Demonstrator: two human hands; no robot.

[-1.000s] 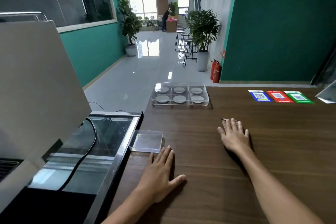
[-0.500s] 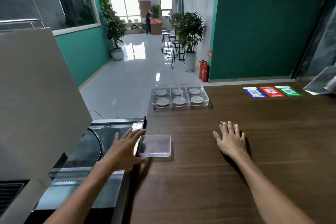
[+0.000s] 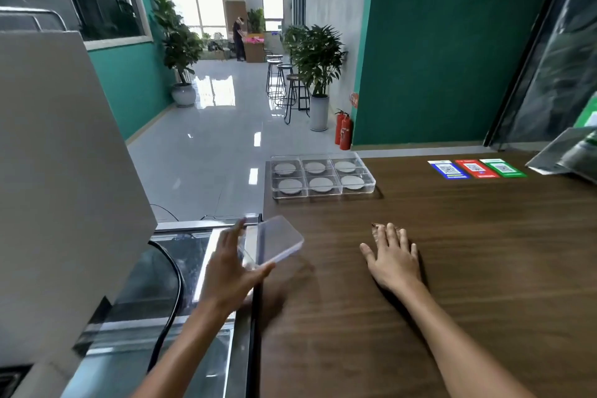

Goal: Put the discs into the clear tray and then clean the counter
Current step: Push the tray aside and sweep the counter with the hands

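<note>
A clear tray (image 3: 371,186) with compartments stands at the far left of the wooden counter (image 3: 452,284); each compartment holds a grey disc (image 3: 321,184). My left hand (image 3: 231,271) grips a clear plastic lid (image 3: 277,241) by its near edge and holds it tilted just above the counter's left edge. My right hand (image 3: 392,255) lies flat on the counter, fingers spread, with a small brownish thing (image 3: 376,226) peeking out at the fingertips.
Three QR cards (image 3: 476,168) in blue, red and green lie at the far right, beside a leaning display stand (image 3: 568,155). A grey machine (image 3: 58,187) and a glass-topped case (image 3: 193,268) with a black cable sit left of the counter.
My left hand left the counter, reached to the clear lid at the counter's left edge, took hold of it and lifted it tilted. My right hand stayed flat in place.
</note>
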